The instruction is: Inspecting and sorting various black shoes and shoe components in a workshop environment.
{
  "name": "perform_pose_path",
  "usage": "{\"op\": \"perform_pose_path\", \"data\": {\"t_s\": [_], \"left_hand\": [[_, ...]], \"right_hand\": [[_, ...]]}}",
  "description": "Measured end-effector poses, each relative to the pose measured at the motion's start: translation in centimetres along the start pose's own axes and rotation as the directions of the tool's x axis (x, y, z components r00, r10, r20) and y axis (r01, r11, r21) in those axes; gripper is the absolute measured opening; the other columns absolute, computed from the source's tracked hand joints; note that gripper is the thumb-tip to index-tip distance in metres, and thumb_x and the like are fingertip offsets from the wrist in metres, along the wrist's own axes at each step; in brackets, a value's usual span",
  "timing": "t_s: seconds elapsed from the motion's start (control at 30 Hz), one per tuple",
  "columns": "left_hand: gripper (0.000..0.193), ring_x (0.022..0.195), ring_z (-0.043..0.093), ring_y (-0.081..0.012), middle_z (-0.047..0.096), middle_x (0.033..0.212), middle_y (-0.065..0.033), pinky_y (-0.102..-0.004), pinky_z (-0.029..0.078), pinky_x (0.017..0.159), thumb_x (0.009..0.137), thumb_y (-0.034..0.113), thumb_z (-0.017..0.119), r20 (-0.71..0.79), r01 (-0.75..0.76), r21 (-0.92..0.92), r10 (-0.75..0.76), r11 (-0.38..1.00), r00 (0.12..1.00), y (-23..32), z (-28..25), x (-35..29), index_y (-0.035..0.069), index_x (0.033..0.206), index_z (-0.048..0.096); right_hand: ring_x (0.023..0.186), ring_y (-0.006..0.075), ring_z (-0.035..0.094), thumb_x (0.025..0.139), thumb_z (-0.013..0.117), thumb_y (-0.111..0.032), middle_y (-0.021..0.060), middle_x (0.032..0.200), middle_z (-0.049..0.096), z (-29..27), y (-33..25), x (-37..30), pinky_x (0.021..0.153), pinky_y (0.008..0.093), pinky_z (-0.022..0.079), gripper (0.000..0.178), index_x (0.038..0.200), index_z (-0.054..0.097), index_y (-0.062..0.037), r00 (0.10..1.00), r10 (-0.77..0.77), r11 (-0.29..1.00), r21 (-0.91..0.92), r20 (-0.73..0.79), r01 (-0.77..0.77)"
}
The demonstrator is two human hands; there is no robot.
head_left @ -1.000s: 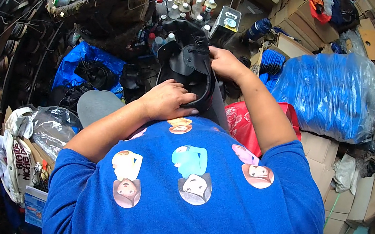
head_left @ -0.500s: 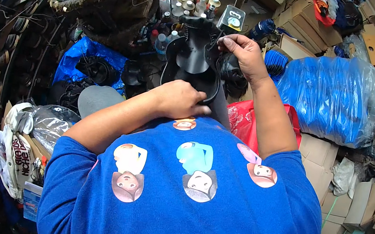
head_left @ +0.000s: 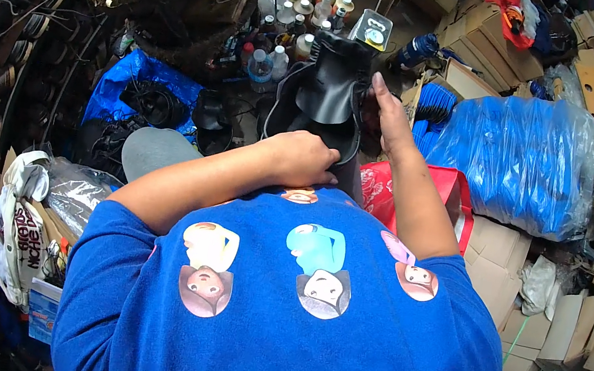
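Observation:
A black leather boot (head_left: 327, 105) stands upright in front of my torso. Its wide, round opening faces me, and a broad tongue flap rises at its far side. My left hand (head_left: 306, 159) is closed over the near rim of that opening, fingers curled at the edge. Along the boot's right side is my right hand (head_left: 393, 115), seen edge-on with one digit stretched upward. Its other fingers are mostly hidden, and I see nothing held in it.
Several bottles (head_left: 279, 62) and a small metal-topped tin (head_left: 373, 30) stand beyond the boot. Blue plastic-wrapped goods (head_left: 522, 163) and a red bag (head_left: 459, 192) lie to the right, with cardboard boxes (head_left: 488, 251) below. A blue sheet (head_left: 114, 90) with black items lies left.
My right hand has gone from a raised pinch by a thin dark strand to a stretched-out pose, lower and beside the boot. The boot has shifted slightly right; my left hand stays on its rim.

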State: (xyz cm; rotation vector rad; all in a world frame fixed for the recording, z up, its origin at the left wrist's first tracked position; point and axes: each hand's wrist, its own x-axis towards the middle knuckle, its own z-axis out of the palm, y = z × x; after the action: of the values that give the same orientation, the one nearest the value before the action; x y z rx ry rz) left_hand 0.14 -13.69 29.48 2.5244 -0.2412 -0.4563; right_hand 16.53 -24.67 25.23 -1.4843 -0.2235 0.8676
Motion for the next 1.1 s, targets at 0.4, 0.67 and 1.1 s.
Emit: {"op": "perform_pose_path", "data": {"t_s": [0.4, 0.67, 1.1], "left_hand": [[0.035, 0.077, 0.061, -0.0369, 0.062, 0.076, -0.0212, -0.0444, 0.048, 0.070, 0.081, 0.034, 0.058, 0.015, 0.021, 0.005, -0.021, 1.000, 1.000, 1.2, -0.1, 0.1, 0.000, 0.089, 0.059], [0.022, 0.068, 0.049, -0.0107, 0.051, 0.071, -0.0002, -0.0283, 0.041, 0.063, 0.089, 0.024, 0.052, -0.502, 0.003, -0.803, -0.679, 0.596, 0.536, -4.6, 0.2, -3.0, 0.002, 0.085, 0.053], [0.033, 0.098, 0.053, -0.0211, 0.057, 0.105, -0.0077, -0.0363, 0.043, 0.087, 0.083, 0.027, 0.059, -0.137, -0.386, -0.845, -0.547, -0.370, 0.826, -9.4, -3.0, 3.8, 0.005, 0.107, 0.055]], "right_hand": [[0.062, 0.0100, 0.049, 0.093, 0.047, -0.015, 0.0042, 0.076, 0.056, 4.8, -3.8, -0.7, 0.065, 0.0240, 0.043, 0.011, 0.093, 0.051, -0.0050, 0.857, -0.510, 0.837, 0.268, 0.071, 0.476], [0.061, 0.0066, 0.037, 0.094, 0.046, -0.020, -0.0017, 0.068, 0.040, 5.3, -2.1, 0.4, 0.056, 0.0235, 0.035, 0.012, 0.093, 0.048, -0.0078, 0.935, -0.334, 0.855, 0.455, 0.117, 0.248], [0.057, 0.0066, 0.037, 0.094, 0.045, -0.021, -0.0008, 0.068, 0.043, 5.9, -1.8, 0.1, 0.058, 0.0248, 0.037, 0.012, 0.094, 0.048, -0.0095, 0.924, -0.370, 0.842, 0.455, 0.095, 0.290]]}}
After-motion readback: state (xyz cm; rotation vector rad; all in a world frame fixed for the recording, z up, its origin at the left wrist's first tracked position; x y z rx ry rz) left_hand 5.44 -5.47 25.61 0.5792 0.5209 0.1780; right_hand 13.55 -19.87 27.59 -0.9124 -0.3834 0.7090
